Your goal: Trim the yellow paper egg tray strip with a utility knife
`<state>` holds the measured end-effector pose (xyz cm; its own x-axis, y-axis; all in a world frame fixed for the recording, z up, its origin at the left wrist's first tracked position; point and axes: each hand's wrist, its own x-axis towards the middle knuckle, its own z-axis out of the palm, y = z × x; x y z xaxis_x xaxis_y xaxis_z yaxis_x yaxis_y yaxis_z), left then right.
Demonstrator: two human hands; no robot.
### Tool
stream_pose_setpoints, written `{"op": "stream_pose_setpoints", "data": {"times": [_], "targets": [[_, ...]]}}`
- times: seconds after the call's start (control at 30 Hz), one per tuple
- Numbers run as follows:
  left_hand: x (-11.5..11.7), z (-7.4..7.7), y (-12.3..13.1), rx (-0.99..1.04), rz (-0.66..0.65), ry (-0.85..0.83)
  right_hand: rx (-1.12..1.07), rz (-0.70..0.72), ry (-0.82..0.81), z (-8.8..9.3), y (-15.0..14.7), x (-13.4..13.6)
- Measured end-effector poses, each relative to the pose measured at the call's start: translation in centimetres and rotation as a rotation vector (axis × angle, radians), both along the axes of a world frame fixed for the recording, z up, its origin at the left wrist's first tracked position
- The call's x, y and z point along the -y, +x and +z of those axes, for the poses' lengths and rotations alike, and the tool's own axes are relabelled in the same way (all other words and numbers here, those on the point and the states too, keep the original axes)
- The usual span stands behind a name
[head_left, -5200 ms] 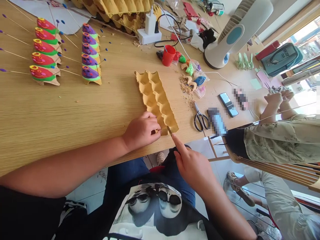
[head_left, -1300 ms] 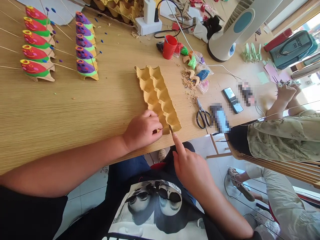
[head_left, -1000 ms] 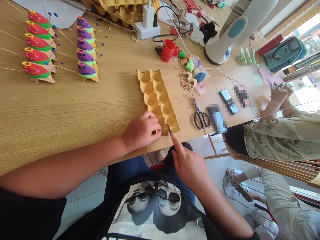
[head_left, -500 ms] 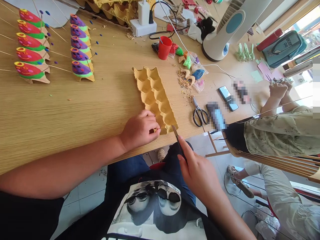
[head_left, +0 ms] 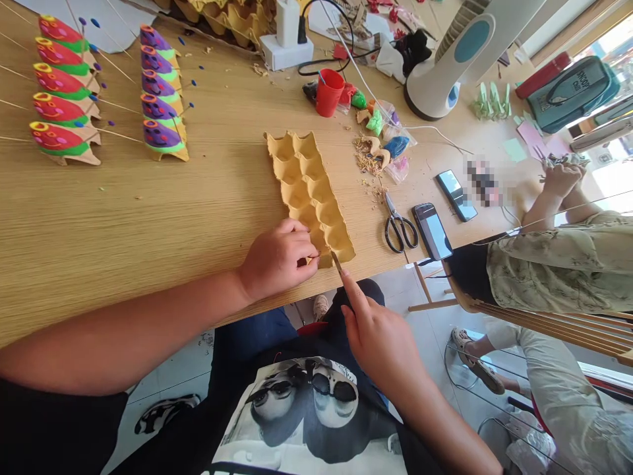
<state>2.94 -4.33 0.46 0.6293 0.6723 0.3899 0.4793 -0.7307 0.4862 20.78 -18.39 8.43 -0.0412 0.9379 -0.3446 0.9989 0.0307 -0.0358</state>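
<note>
A yellow pulp egg carton (head_left: 298, 173) lies on the wooden table with its cups facing up, its near end by the table's front edge. My left hand (head_left: 281, 256) is closed over the near left corner of the carton; the fingertips are partly hidden. In my right hand (head_left: 378, 333) is a knife (head_left: 337, 261), gripped with the index finger stretched along it. Its blade tip touches the near end of the carton, between the last two cups, close to my left fingers. The palm hides the handle.
Black-handled scissors (head_left: 399, 227) and two phones lie to the right. Beyond are a red cup (head_left: 329, 92), clay bags, wood shavings and a white fan (head_left: 430, 86). Painted carton fish (head_left: 62, 142) with sticks stand in rows at left. Another person's hands (head_left: 564, 179) rest at the far right.
My right hand has moved the knife left and slightly inward, from the carton's right corner to between its last two cups. My left hand stays on the carton.
</note>
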Motion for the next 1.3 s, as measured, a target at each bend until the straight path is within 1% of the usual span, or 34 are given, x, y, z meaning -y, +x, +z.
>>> {"op": "stream_pose_setpoints", "data": {"times": [0.1, 0.17, 0.3, 0.5, 0.7, 0.93, 1.13, 1.23, 1.3], "targets": [[0.0, 0.0, 0.0, -0.017, -0.006, -0.007, 0.057, -0.002, -0.024, -0.1, -0.6, -0.9], [0.0, 0.0, 0.0, -0.019, 0.001, -0.001, 0.079, -0.004, -0.045, 0.0, -0.7, -1.0], [0.1, 0.0, 0.0, -0.009, 0.009, 0.013, 0.07, 0.004, -0.053, 0.3, -0.5, -0.6], [0.1, 0.1, 0.0, -0.024, 0.002, -0.009, 0.052, -0.023, -0.046, -0.2, -0.9, -2.0], [0.2, 0.1, 0.1, -0.012, 0.033, -0.011, 0.03, -0.005, -0.052, 0.0, -0.3, -0.5], [0.0, 0.2, 0.0, -0.031, 0.036, -0.001, 0.043, -0.004, -0.044, -0.1, -0.4, -0.7], [0.1, 0.0, 0.0, -0.018, 0.033, 0.018, 0.026, 0.002, -0.031, 0.1, 0.4, 0.4], [0.1, 0.0, 0.0, -0.02, 0.036, 0.02, 0.039, -0.01, -0.02, -0.3, 0.2, 0.8], [0.1, 0.0, 0.0, -0.017, 0.031, 0.024, 0.042, -0.022, -0.01, -0.9, 0.1, 1.0]]}}
